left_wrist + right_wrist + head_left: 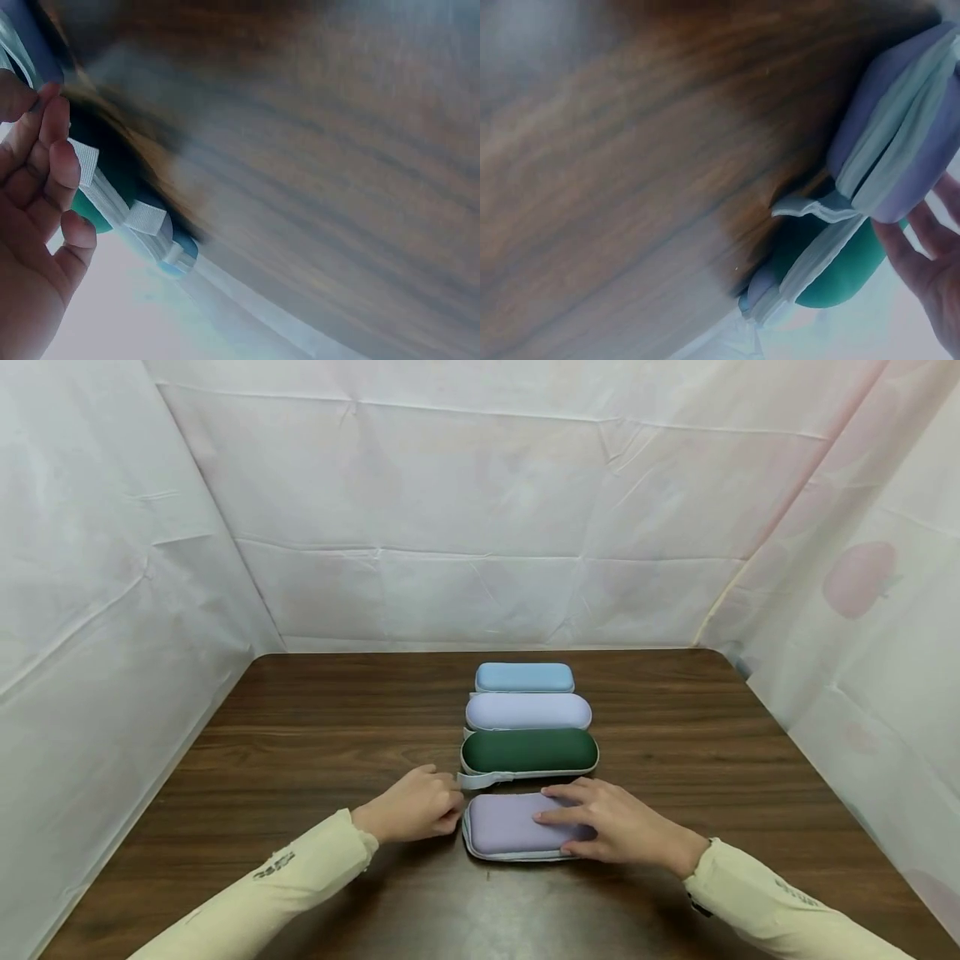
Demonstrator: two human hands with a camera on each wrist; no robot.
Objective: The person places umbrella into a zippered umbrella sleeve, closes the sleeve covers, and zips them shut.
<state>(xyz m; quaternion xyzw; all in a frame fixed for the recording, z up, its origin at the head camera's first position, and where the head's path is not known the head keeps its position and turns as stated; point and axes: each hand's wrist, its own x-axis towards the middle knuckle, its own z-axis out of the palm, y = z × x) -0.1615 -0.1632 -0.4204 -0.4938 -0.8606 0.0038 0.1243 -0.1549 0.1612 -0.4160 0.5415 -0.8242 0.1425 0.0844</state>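
Note:
A mauve zippered case (504, 825) lies on the table in front of me, its zipper side edged with pale tape. At its left end, my left hand (417, 802) has thumb and forefinger together; in the left wrist view they pinch a small dark zipper pull (34, 106). My right hand (617, 825) rests on the right part of the case, fingers spread over the top and thumb at the near edge. In the right wrist view a narrow dark gap shows between the pale zipper tapes (900, 142) at the right end.
Behind the mauve case, a dark green case (529, 750) with a pale strap (480, 780), a lavender case (528, 711) and a light blue case (524, 677) lie in a row going back. White sheeting (480, 485) encloses the brown wooden table (337, 710) on three sides.

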